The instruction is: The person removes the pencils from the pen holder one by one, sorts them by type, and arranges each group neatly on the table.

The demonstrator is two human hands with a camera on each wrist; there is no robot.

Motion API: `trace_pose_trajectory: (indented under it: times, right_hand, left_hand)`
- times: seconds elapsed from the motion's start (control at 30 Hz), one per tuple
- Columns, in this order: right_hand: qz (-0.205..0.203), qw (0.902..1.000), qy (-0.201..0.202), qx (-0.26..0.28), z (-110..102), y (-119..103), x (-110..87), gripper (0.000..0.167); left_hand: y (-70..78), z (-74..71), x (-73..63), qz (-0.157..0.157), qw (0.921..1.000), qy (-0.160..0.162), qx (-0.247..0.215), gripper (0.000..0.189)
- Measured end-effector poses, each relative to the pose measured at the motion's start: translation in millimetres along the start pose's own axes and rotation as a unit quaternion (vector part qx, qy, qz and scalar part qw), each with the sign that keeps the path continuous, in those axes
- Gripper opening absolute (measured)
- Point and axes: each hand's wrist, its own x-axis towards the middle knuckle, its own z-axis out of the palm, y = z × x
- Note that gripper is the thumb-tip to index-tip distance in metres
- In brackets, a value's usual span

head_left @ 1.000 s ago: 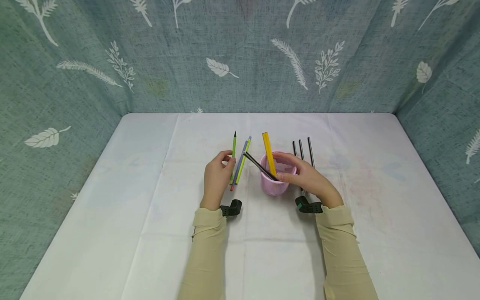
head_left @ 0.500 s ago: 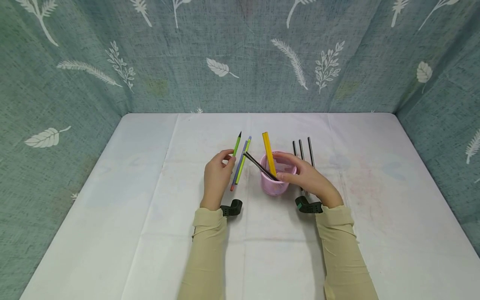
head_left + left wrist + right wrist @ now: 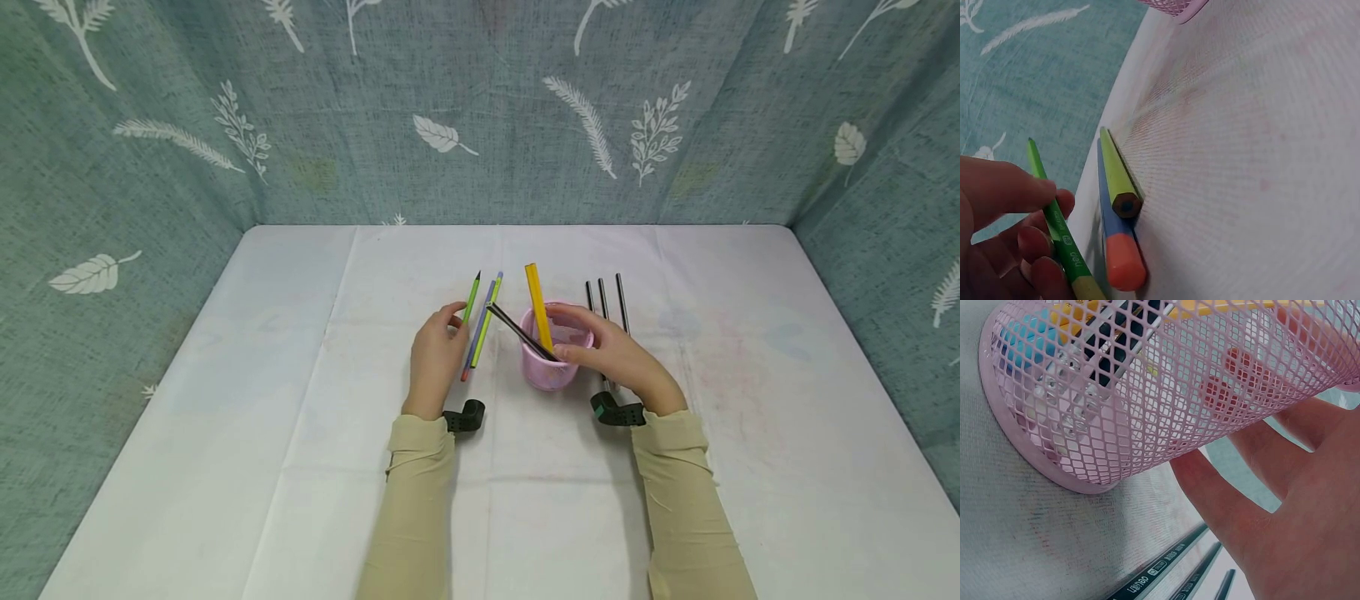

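Note:
My left hand (image 3: 437,358) pinches a green pencil (image 3: 472,298) between thumb and fingers, its dark tip pointing away. In the left wrist view that pencil (image 3: 1060,220) slants past the thumb, close beside two others. Those are a blue pencil (image 3: 1125,259) with an orange-red end and a yellow-green pencil (image 3: 1116,172), lying side by side on the cloth. My right hand (image 3: 630,354) grips a pink mesh pen cup (image 3: 551,377) by its far-right side, thumb at the near rim. From the cup lean a yellow flat stick (image 3: 538,308) and dark slim sticks (image 3: 513,327).
Three black pencils (image 3: 1161,567) lie on the table right of the cup, partly hidden under the right hand. Through the mesh, blue and yellow pieces (image 3: 1032,340) show inside the cup. A white cloth (image 3: 225,467) covers the table; a green leaf-patterned curtain (image 3: 480,108) hangs behind.
The green pencil in my left hand has swung its tip to the right, then drawn slightly nearer. My right hand and the pen cup have stayed still.

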Motion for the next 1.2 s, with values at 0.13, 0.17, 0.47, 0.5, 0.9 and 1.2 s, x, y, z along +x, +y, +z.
trace_pose_trajectory:
  times: [0.13, 0.17, 0.47, 0.5, 0.9, 1.2]
  right_hand:
    - [0.002, 1.0000, 0.000, 0.000, 0.0, -0.3, -0.5, 0.056]
    - [0.003, 1.0000, 0.001, 0.000, 0.1, -0.5, -0.6, 0.056]
    - [0.006, 1.0000, 0.000, 0.004, 0.8, -0.3, -0.8, 0.056]
    - [0.006, 1.0000, -0.001, 0.005, 0.7, -0.6, -0.8, 0.056]
    - [0.002, 1.0000, 0.003, -0.001, 0.2, -1.6, -0.9, 0.055]
    - [0.004, 0.9999, 0.000, 0.009, 0.6, -0.4, 0.6, 0.056]
  left_hand:
    - [-0.8, 0.3, -0.6, 0.006, 1.0000, -0.005, -0.006, 0.041]
    - [-0.9, 0.4, -0.9, 0.008, 0.9999, -0.004, -0.009, 0.042]
    - [-0.4, 4.8, -1.7, -0.003, 0.9998, -0.010, -0.018, 0.036]
    - [-0.2, 5.1, -2.0, -0.004, 0.9997, -0.014, -0.021, 0.037]
    - [1.5, 9.2, -6.3, -0.008, 0.9982, -0.059, 0.004, 0.037]
    - [4.0, 9.2, -7.2, 0.019, 0.9969, -0.060, 0.047, 0.039]
